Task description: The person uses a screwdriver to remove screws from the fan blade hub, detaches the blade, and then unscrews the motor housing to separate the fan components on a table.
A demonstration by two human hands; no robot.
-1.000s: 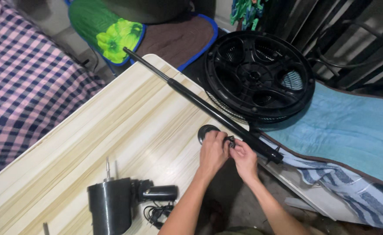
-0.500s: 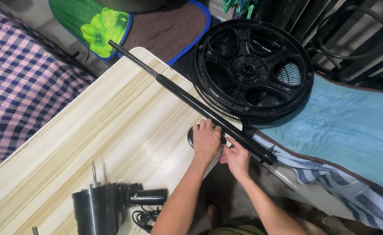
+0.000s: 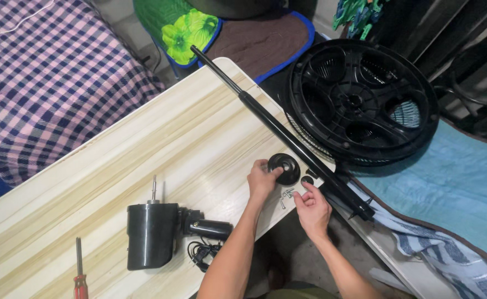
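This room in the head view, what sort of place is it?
Probably a home, used here as a makeshift repair spot. A checked bedspread and a floral cushion border a pale wooden table holding fan parts: a black motor, pole and round base.

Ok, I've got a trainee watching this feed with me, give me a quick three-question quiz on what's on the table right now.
1. True or false: the left hand touches the round black cap.
2. Which thing lies nearest the table's lower left edge? A) the black motor B) the red-handled screwdriver C) the long black pole
3. What small parts lie between the two hands?

Key:
1. True; its fingers rest on the cap's edge.
2. B
3. A few small metal screws, just beside the right hand. The round black fan base lies off the table, beyond the pole.
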